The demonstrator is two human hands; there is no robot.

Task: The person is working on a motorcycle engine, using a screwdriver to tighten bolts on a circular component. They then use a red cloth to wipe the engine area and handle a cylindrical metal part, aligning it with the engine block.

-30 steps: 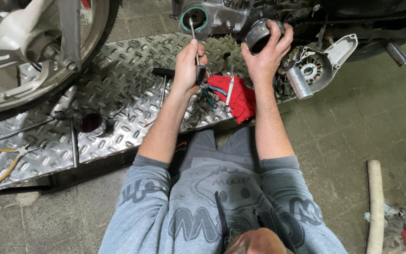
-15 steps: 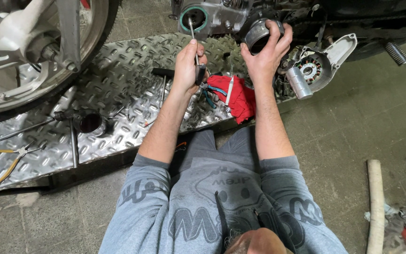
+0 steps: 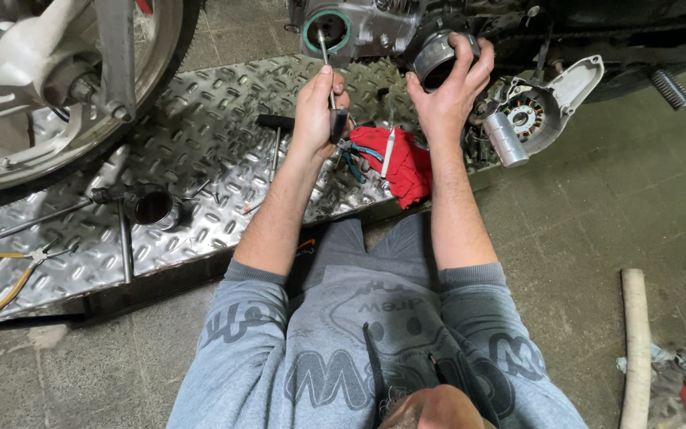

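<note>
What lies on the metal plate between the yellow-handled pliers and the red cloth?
In the head view, between the yellow-handled pliers and red cloth lie a dark round cup-like part, long-handled tools and the person's left forearm.

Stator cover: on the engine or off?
Off. The stator cover lies on the floor beside the engine, coil side up.
</note>
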